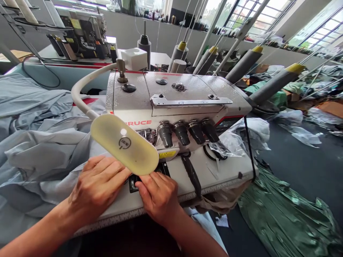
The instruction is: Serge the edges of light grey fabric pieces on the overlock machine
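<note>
A white overlock sewing machine stands in front of me, with four dark tension knobs on its front. Its cream oval lamp head on a bent neck hangs over my hands. My left hand lies flat, fingers stretched, on light grey-blue fabric just left of the needle area. My right hand rests with fingers curled at the machine bed's front edge, thumb touching the dark opening beside the presser foot. The lamp hides the needle and what the fingertips touch.
Grey thread cones with yellow tips lean behind the machine. A second sewing machine stands at the back left. Crumpled green fabric lies on the dark floor to the right, with clear plastic bags farther back.
</note>
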Demonstrator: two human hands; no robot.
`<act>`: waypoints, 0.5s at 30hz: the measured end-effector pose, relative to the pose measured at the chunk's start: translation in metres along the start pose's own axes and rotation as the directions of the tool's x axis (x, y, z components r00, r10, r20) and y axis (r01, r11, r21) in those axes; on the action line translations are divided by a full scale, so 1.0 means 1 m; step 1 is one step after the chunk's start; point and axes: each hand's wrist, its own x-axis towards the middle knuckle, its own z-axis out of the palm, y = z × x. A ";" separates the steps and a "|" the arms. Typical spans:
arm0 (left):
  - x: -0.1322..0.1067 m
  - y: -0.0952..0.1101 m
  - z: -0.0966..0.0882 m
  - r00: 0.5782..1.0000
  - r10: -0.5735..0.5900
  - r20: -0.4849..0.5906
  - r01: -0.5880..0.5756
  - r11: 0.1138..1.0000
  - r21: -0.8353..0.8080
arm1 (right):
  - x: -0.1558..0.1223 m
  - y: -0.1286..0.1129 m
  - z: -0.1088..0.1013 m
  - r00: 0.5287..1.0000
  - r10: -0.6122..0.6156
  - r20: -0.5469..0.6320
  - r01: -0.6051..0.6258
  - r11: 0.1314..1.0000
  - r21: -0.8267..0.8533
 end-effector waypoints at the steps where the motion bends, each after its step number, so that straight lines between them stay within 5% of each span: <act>1: -0.001 0.000 0.000 1.000 -0.001 -0.002 0.001 1.000 0.011 | 0.000 0.000 0.000 1.000 0.001 -0.005 -0.001 1.000 0.010; 7: -0.005 -0.002 0.003 1.000 0.012 -0.018 -0.014 0.991 -0.137 | 0.000 0.000 0.003 1.000 -0.015 -0.019 0.016 0.999 0.033; 15: 0.022 -0.028 0.000 1.000 -0.018 -0.001 0.018 0.963 -0.271 | 0.010 0.002 0.007 0.997 0.017 -0.074 -0.020 0.999 -0.048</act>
